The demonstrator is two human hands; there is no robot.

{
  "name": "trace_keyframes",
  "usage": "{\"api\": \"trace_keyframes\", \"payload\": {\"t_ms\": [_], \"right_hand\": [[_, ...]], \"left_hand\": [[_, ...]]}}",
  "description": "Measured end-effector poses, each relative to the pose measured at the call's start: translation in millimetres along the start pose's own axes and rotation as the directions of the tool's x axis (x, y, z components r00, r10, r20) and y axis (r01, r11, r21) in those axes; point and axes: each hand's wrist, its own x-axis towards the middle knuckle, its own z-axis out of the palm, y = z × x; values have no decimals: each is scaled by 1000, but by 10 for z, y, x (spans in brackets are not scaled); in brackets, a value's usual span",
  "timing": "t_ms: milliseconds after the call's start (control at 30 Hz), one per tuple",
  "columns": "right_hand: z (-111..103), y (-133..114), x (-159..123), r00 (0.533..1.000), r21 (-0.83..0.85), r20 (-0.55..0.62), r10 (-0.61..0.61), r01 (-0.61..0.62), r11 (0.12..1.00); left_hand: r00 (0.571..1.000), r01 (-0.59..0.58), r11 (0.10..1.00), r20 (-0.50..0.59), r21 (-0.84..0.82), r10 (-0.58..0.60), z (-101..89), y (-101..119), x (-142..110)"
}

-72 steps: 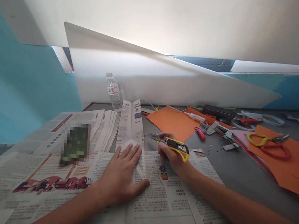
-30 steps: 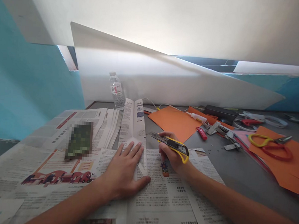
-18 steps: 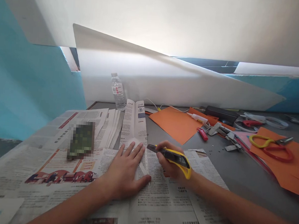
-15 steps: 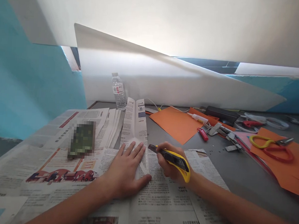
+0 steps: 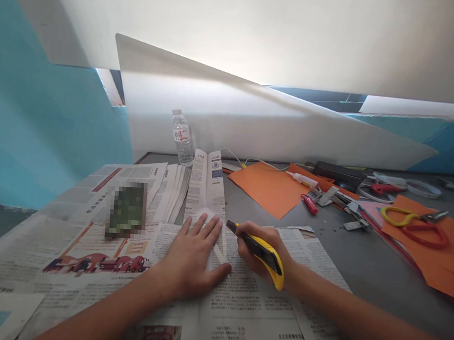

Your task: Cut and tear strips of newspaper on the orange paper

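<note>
Covering grey table [image 5: 363,260], newspapers [image 5: 242,304], turquoise wall [image 5: 40,143]

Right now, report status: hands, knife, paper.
Left hand flat on folded newspaper strip. Right hand grips yellow utility knife, tip beside the strip. Nothing between them.

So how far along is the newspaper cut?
Done: folded strip laid flat, left hand pressing it down. In hand: right hand holds the knife, tip beside the strip's right edge. Left: no finished cut is visible along the fold.
</note>
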Motion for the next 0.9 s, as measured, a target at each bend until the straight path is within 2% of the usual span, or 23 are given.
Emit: {"api": "trace_keyframes", "payload": {"t_ms": [200, 400, 567, 767, 900], "right_hand": [[-4, -12, -13, 998, -3, 64, -23, 23, 1000], [-23, -100, -24, 966, -63, 252, -56, 74, 995], [-34, -211, -21, 945, -79, 326, -16, 44, 996], [-32, -295, -28, 951, -78, 308, 2, 24, 997], [-16, -321, -36, 959, -20, 282, 20, -15, 1000]], "left_hand": [[1000, 0, 1000, -3, -1, 0, -8, 7, -1], [1000, 2, 1000, 12, 12, -2, -29, 27, -5], [1000, 9, 1000, 18, 7, -9, -37, 30, -5], [999, 10, 1000, 39, 21, -11, -48, 30, -13], [1000, 2, 1000, 31, 23, -3, -33, 26, -17]]}}
